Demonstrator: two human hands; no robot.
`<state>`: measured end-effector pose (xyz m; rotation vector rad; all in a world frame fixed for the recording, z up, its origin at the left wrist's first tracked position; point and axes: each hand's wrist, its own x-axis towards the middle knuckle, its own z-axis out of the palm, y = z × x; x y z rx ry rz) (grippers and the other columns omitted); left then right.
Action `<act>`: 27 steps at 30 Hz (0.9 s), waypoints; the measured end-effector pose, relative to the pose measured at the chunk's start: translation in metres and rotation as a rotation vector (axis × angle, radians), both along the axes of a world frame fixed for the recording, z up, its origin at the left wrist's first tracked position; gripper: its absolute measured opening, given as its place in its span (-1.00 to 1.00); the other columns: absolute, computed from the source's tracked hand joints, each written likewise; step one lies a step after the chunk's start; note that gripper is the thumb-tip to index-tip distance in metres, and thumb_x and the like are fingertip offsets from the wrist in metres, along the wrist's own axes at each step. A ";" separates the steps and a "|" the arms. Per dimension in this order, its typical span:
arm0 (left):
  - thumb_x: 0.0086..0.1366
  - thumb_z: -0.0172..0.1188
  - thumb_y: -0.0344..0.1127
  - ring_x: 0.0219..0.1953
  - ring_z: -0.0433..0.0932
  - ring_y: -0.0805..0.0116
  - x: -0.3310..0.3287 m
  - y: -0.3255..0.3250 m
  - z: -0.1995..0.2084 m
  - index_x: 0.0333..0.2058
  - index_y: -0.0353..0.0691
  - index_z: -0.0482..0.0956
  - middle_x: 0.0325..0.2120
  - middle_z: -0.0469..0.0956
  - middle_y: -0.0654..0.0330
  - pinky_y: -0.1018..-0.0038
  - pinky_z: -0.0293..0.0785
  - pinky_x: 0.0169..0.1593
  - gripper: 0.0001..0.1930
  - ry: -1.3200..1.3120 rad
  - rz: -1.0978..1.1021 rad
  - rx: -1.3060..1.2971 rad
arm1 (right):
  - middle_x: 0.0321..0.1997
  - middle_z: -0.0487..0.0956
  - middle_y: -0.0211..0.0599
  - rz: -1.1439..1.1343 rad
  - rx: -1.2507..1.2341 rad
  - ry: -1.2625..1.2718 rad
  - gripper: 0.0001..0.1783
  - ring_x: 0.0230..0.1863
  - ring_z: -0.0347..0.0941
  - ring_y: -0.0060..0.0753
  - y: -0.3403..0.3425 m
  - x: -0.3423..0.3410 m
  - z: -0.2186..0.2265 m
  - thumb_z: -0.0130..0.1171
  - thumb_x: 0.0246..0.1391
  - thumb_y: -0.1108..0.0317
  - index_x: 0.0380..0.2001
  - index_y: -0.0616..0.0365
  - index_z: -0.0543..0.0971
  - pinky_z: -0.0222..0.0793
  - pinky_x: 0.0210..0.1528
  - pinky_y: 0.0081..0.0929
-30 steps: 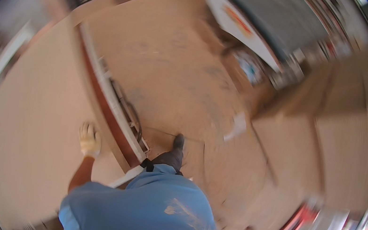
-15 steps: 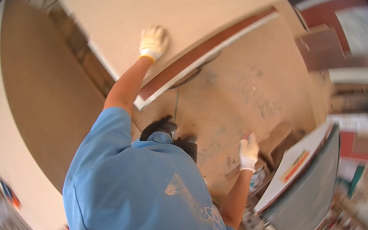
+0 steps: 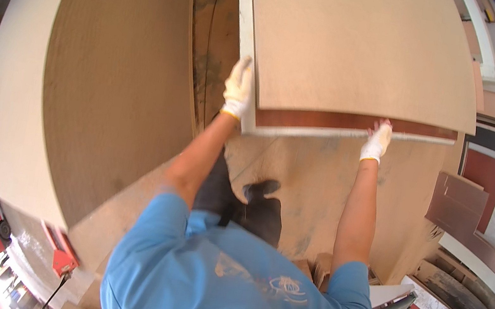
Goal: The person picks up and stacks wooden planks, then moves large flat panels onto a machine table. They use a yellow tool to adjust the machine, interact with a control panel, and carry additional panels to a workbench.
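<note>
A large beige board (image 3: 365,50) lies on top of a stack, slightly askew to what is under it. Beneath its near edge shows a strip of reddish-brown board (image 3: 316,120), with a white-edged board (image 3: 295,132) lower still. My left hand (image 3: 238,91), in a white knit glove, rests along the stack's left edge near the corner, its fingers stretched forward. My right hand (image 3: 377,142), gloved too but with bare fingertips showing, has its fingers bent at the beige board's near edge.
A tall brown panel (image 3: 117,84) stands close on my left, a pale one (image 3: 22,76) beyond it. Offcut boards (image 3: 458,202) lie at the right. A red pallet jack (image 3: 64,261) stands behind at the lower left. My feet are on the dusty floor (image 3: 313,183).
I have turned, so the stack now lies straight ahead. My left hand went from the board's top to its left edge; my right hand rose from my side to the near edge.
</note>
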<state>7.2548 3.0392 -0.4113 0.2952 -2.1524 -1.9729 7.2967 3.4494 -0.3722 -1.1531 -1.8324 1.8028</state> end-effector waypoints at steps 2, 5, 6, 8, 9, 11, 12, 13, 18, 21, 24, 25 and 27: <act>0.52 -0.01 -0.22 0.39 0.36 0.05 -0.013 0.016 -0.019 0.37 -0.36 0.33 0.33 0.41 -0.10 0.24 0.19 0.46 -0.47 0.137 -0.067 0.038 | 0.37 0.43 -0.18 -0.236 0.000 0.010 -0.38 0.40 0.30 -0.13 0.003 -0.036 -0.027 -0.05 0.34 -0.05 0.29 0.13 0.43 0.30 0.29 -0.07; 0.53 -0.03 -0.07 0.51 0.13 -0.08 -0.024 0.020 -0.040 0.38 -0.49 0.23 0.43 0.21 -0.23 0.16 0.00 0.53 -0.34 0.276 -0.087 0.243 | 0.39 0.42 -0.15 -0.143 -0.298 0.344 -0.35 0.33 0.35 -0.01 0.001 -0.050 -0.067 -0.17 0.40 -0.06 0.31 0.18 0.40 0.28 0.36 0.03; 0.52 -0.04 0.01 0.51 0.12 -0.16 -0.025 0.018 -0.045 0.37 -0.51 0.22 0.43 0.18 -0.27 0.12 0.01 0.52 -0.30 0.368 -0.134 0.134 | 0.40 0.42 -0.14 -0.182 -0.422 0.364 -0.35 0.30 0.37 0.02 -0.002 -0.048 -0.078 -0.19 0.41 -0.06 0.32 0.20 0.39 0.27 0.38 0.06; 0.50 -0.03 0.11 0.49 0.12 -0.26 -0.025 0.011 -0.057 0.37 -0.43 0.25 0.43 0.15 -0.30 0.05 0.08 0.49 -0.27 0.391 -0.197 0.040 | 0.40 0.42 -0.14 -0.154 -0.573 0.402 -0.35 0.30 0.37 0.02 -0.008 -0.033 -0.091 -0.19 0.42 -0.05 0.32 0.20 0.39 0.27 0.38 0.05; 0.48 -0.02 0.17 0.48 0.13 -0.32 -0.023 0.007 -0.062 0.39 -0.38 0.24 0.43 0.16 -0.31 -0.03 0.06 0.49 -0.23 0.409 -0.230 0.012 | 0.40 0.42 -0.14 -0.181 -0.577 0.387 -0.35 0.30 0.37 0.02 -0.011 -0.024 -0.096 -0.19 0.42 -0.05 0.32 0.20 0.39 0.28 0.38 0.05; 0.46 -0.04 0.25 0.47 0.12 -0.37 -0.021 0.002 -0.075 0.41 -0.35 0.22 0.43 0.15 -0.31 -0.15 0.03 0.47 -0.18 0.452 -0.306 -0.012 | 0.39 0.42 -0.13 -0.243 -0.545 0.350 -0.36 0.29 0.38 0.02 -0.013 -0.005 -0.104 -0.19 0.42 -0.04 0.32 0.20 0.40 0.28 0.37 0.04; 0.46 -0.05 0.26 0.48 0.11 -0.38 -0.020 0.002 -0.081 0.42 -0.34 0.20 0.43 0.13 -0.31 -0.18 0.01 0.47 -0.17 0.478 -0.317 -0.010 | 0.39 0.43 -0.13 -0.266 -0.524 0.328 -0.36 0.29 0.38 0.03 -0.010 0.004 -0.107 -0.19 0.42 -0.04 0.32 0.20 0.40 0.28 0.37 0.04; 0.46 -0.06 0.27 0.48 0.09 -0.38 -0.017 0.001 -0.087 0.43 -0.32 0.18 0.44 0.12 -0.31 -0.21 -0.01 0.47 -0.16 0.466 -0.333 -0.008 | 0.39 0.43 -0.13 -0.287 -0.517 0.300 -0.37 0.29 0.38 0.03 -0.007 0.011 -0.111 -0.19 0.42 -0.03 0.32 0.20 0.40 0.29 0.37 0.04; 0.47 -0.12 0.27 0.51 0.01 -0.37 -0.002 0.004 -0.105 0.47 -0.27 0.11 0.47 0.04 -0.28 -0.24 -0.09 0.48 -0.16 0.307 -0.479 -0.006 | 0.39 0.43 -0.11 -0.309 -0.506 0.211 -0.38 0.28 0.39 0.03 0.022 0.031 -0.123 -0.19 0.43 -0.01 0.32 0.20 0.40 0.30 0.36 0.02; 0.49 -0.14 0.24 0.51 0.00 -0.36 -0.005 0.005 -0.106 0.47 -0.27 0.11 0.48 0.02 -0.27 -0.22 -0.12 0.49 -0.19 0.385 -0.480 -0.005 | 0.38 0.43 -0.11 -0.318 -0.498 0.197 -0.39 0.28 0.39 0.03 0.027 0.031 -0.123 -0.19 0.44 0.00 0.32 0.20 0.40 0.31 0.35 0.02; 0.51 -0.15 0.17 0.51 0.01 -0.35 -0.011 0.008 -0.095 0.46 -0.27 0.13 0.47 0.04 -0.26 -0.21 -0.09 0.49 -0.24 0.393 -0.394 0.031 | 0.38 0.43 -0.10 -0.288 -0.486 0.180 -0.40 0.27 0.40 0.04 0.024 0.022 -0.117 -0.19 0.44 0.01 0.31 0.20 0.41 0.32 0.35 0.01; 0.52 -0.12 0.10 0.48 0.10 -0.37 -0.014 0.011 -0.090 0.42 -0.30 0.21 0.44 0.12 -0.27 -0.17 0.00 0.47 -0.30 0.424 -0.312 0.031 | 0.38 0.43 -0.10 -0.263 -0.489 0.184 -0.40 0.27 0.40 0.04 0.024 0.017 -0.113 -0.19 0.44 0.01 0.31 0.20 0.41 0.32 0.35 0.01; 0.50 -0.07 0.09 0.45 0.15 -0.39 -0.018 0.013 -0.075 0.39 -0.31 0.25 0.41 0.17 -0.28 -0.15 0.05 0.46 -0.32 0.424 -0.286 -0.005 | 0.38 0.43 -0.09 -0.193 -0.507 0.229 -0.41 0.27 0.40 0.04 0.023 0.003 -0.095 -0.19 0.45 0.02 0.31 0.20 0.41 0.32 0.34 0.00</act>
